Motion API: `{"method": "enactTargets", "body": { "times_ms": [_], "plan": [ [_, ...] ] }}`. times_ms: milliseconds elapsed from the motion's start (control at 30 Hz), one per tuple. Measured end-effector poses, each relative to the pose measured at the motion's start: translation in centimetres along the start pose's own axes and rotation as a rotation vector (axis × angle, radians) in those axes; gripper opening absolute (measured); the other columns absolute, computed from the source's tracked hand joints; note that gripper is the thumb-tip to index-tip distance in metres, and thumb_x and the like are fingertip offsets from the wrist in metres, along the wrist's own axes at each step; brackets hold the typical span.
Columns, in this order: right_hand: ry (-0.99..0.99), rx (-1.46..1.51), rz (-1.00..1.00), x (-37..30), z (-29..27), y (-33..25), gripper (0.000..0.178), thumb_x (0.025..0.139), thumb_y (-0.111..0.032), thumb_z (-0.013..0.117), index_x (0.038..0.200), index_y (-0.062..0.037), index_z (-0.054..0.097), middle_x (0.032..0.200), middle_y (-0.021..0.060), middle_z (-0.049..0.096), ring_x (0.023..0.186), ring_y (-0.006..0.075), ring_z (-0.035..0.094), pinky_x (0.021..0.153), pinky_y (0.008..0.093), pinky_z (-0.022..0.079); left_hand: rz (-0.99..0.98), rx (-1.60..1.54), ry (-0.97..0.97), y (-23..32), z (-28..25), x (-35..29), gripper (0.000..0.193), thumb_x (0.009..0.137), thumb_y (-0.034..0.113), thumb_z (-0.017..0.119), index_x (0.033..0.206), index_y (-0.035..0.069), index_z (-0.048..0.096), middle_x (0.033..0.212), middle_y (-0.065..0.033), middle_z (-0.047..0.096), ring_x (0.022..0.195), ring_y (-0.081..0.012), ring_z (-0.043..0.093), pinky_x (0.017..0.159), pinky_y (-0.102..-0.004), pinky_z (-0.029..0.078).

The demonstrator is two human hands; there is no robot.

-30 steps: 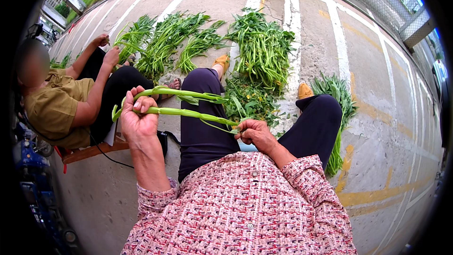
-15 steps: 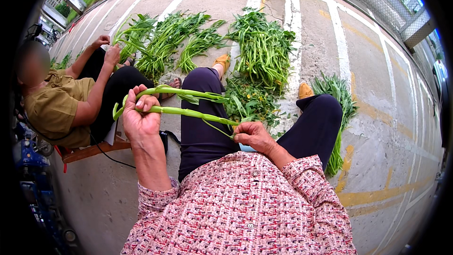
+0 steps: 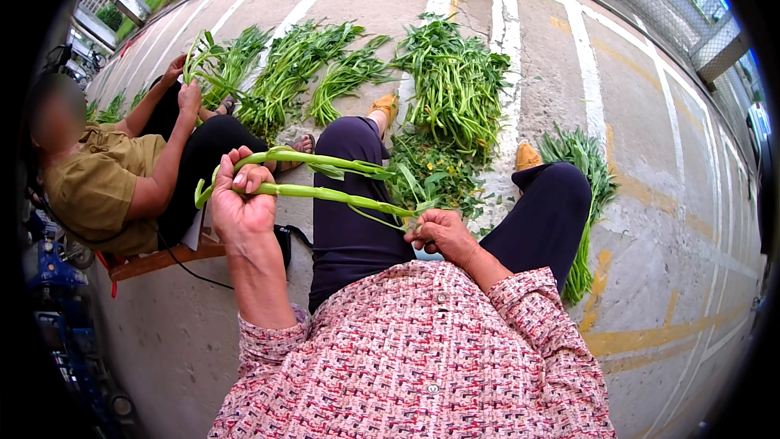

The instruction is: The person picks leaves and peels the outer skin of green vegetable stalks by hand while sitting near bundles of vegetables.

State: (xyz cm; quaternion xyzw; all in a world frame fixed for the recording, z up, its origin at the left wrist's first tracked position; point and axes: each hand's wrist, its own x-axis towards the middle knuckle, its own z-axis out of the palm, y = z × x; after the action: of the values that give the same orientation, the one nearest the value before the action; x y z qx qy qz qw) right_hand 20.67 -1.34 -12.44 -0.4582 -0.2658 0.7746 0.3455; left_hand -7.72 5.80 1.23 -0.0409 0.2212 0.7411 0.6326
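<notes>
My left hand point(image 3: 245, 210) is closed around the lower ends of a couple of long green water spinach stems point(image 3: 325, 193), held level over my left thigh. The stems reach right, one above the other, with small leaves at their far ends. At the tip of the lower stem my right hand point(image 3: 445, 236) is closed, thumb and forefinger pinching leafy bits there. Just beyond my hands, a low heap of loose leaves and trimmings point(image 3: 439, 175) lies between my feet.
A large bundle of water spinach point(image 3: 453, 81) lies ahead, with more bunches point(image 3: 292, 69) to its left. Another bunch point(image 3: 578, 264) lies beside my right leg. At the left a co-worker point(image 3: 106, 171) sits on a low wooden seat point(image 3: 166, 258), holding greens. Blue machinery point(image 3: 61, 276) stands behind.
My right hand has shifted slightly right and down along the lower stem's tip. My left hand stays put. The co-worker's hands have moved left, their greens now more upright.
</notes>
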Motion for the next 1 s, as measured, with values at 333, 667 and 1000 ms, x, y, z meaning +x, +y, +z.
{"method": "enactTargets", "body": {
  "times_ms": [333,667,1000],
  "plan": [
    [-0.131,-0.045,-0.107,-0.2,0.0,-0.3,0.026,0.076,-0.003,0.049,0.099,0.0010,0.060,0.073,0.0040,0.061,0.054,0.0061,0.048,0.048,0.0185,0.038,-0.028,-0.019,-0.013,-0.1,-0.1,0.1,0.013,0.085,0.010,0.057,0.085,-0.003,0.055,0.083,-0.0145,0.057,0.048,-0.0097,0.042,0.042,-0.0211,0.034],
    [-0.151,-0.196,-0.216,-0.6,0.8,-1.0,0.009,0.078,-0.008,0.056,0.078,-0.0013,0.062,0.068,-0.0006,0.057,0.057,0.0054,0.049,0.054,0.0191,0.041,-0.004,0.016,-0.007,-1.1,0.0,0.0,0.014,0.084,0.011,0.057,0.084,-0.003,0.055,0.082,-0.0137,0.057,0.048,-0.0089,0.041,0.042,-0.0206,0.033],
    [0.082,-0.031,-0.054,0.1,-0.2,-0.2,0.009,0.072,-0.008,0.055,0.065,-0.0027,0.059,0.056,0.0009,0.051,0.041,0.0048,0.035,0.037,0.0204,0.025,0.004,0.057,-0.019,-1.8,-0.2,0.0,0.015,0.086,0.012,0.056,0.085,-0.003,0.054,0.082,-0.0133,0.057,0.047,-0.0084,0.041,0.042,-0.0205,0.033]
  ]
}}
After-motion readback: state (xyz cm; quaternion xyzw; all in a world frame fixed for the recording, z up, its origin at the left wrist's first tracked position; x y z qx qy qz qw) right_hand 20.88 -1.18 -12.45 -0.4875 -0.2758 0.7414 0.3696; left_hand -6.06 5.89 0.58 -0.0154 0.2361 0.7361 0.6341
